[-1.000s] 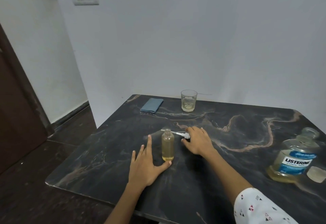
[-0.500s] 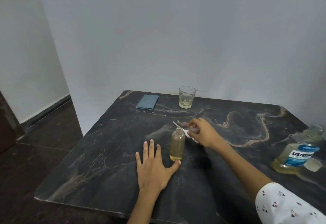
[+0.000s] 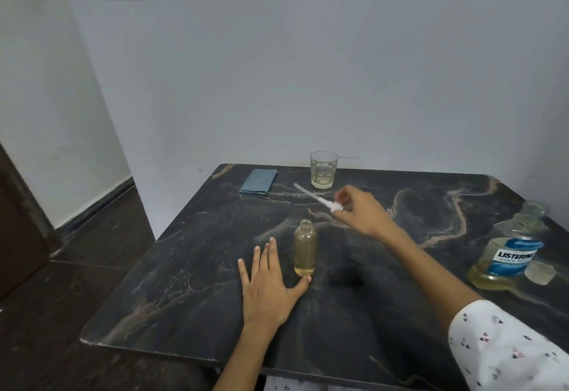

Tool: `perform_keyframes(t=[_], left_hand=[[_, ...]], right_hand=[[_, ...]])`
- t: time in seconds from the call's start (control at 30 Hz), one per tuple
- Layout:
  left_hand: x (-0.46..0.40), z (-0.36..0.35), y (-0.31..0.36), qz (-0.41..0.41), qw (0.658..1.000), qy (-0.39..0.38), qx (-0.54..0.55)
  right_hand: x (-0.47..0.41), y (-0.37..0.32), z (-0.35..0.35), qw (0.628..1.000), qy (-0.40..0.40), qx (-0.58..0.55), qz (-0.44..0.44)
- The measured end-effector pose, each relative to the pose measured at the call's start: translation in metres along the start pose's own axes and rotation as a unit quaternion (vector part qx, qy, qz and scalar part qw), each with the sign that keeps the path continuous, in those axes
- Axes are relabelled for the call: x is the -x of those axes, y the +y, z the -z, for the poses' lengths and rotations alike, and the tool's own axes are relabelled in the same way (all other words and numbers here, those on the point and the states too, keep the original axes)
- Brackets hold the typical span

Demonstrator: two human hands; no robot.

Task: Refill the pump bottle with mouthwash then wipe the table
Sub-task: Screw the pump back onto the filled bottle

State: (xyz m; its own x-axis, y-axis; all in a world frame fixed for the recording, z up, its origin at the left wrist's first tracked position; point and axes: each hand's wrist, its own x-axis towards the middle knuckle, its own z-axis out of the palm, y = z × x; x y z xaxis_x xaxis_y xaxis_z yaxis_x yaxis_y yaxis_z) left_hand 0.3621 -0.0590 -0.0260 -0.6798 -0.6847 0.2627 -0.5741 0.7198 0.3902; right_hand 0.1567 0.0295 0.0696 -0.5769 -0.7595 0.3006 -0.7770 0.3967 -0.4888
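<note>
Nearest us our left hand (image 3: 268, 289) lies flat on the counter (image 3: 184, 283) beside the upright, open bottle (image 3: 304, 249), while beyond and rightward our right hand (image 3: 358, 210) pinches the pump (image 3: 320, 199), tube slanting up-left, away from the neck.

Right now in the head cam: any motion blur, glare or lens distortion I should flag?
Head view: the pump head and its dip tube, pinched in the right hand, are smeared by motion; the left hand and small bottle are sharper. Soft, even light, faint shadows under the arms. Wide-angle stretch at the edges, around the mouthwash bottle. No strong glare on the table.
</note>
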Motion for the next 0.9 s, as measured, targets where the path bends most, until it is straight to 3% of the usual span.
perform_keyframes(t=[0.2,0.3,0.37,0.47,0.63,0.9], left_hand=[[0.005,0.005,0.01,-0.049,0.993,0.097,0.039],[0.007,0.007,0.022,-0.006,0.975,0.103,0.197],[0.006,0.011,0.038,0.031,0.942,0.092,0.322],[-0.003,0.012,0.061,0.051,0.903,0.107,0.414],[-0.008,0.009,0.076,0.065,0.888,0.175,0.421],[-0.008,0.008,0.076,0.066,0.887,0.169,0.424]], right_hand=[[0.009,-0.023,0.072,0.958,0.057,0.233,0.156],[0.019,-0.033,0.093,0.944,0.046,0.265,0.19],[0.023,-0.039,0.102,0.944,0.025,0.262,0.197],[0.025,-0.05,0.109,0.945,0.006,0.257,0.202],[0.024,-0.064,0.11,0.931,0.033,0.293,0.216],[0.02,-0.075,0.097,0.921,0.049,0.303,0.239]])
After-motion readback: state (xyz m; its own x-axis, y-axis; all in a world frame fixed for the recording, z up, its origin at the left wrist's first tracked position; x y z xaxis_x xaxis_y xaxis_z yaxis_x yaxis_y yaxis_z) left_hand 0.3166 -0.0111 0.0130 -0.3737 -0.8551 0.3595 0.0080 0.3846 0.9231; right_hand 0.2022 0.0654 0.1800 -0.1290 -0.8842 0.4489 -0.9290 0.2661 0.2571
